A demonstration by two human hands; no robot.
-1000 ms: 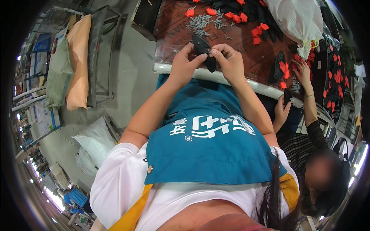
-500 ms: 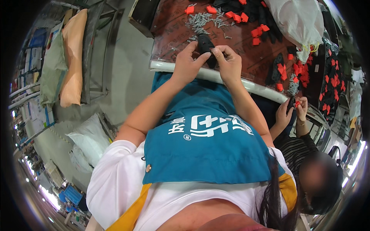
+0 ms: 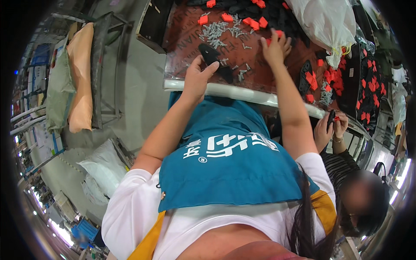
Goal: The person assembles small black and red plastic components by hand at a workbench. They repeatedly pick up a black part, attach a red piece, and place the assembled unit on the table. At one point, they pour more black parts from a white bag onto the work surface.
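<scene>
My left hand (image 3: 198,81) is closed on a flat black plastic part (image 3: 209,52), pinched between thumb and fingers and held tilted over the near edge of the table. A dark shape just beyond the thumb may be another piece or a shadow; I cannot tell. Farther right, my right hand (image 3: 274,53) reaches across the tabletop with its fingers spread over a red plastic piece (image 3: 278,33). Small grey screws (image 3: 213,34) lie in a loose heap beyond the left hand, with several stray ones nearer the table edge.
More red pieces (image 3: 227,17) and a pile of black parts (image 3: 299,26) lie at the back. A white plastic bag (image 3: 323,26) stands at the right. A co-worker's hands (image 3: 325,132) work at my right. White padding (image 3: 234,92) lines the table edge.
My right hand has left the black part and moved forward and right to the red pieces. My left hand has shifted left with the black part. Loose screws now show near the edge.
</scene>
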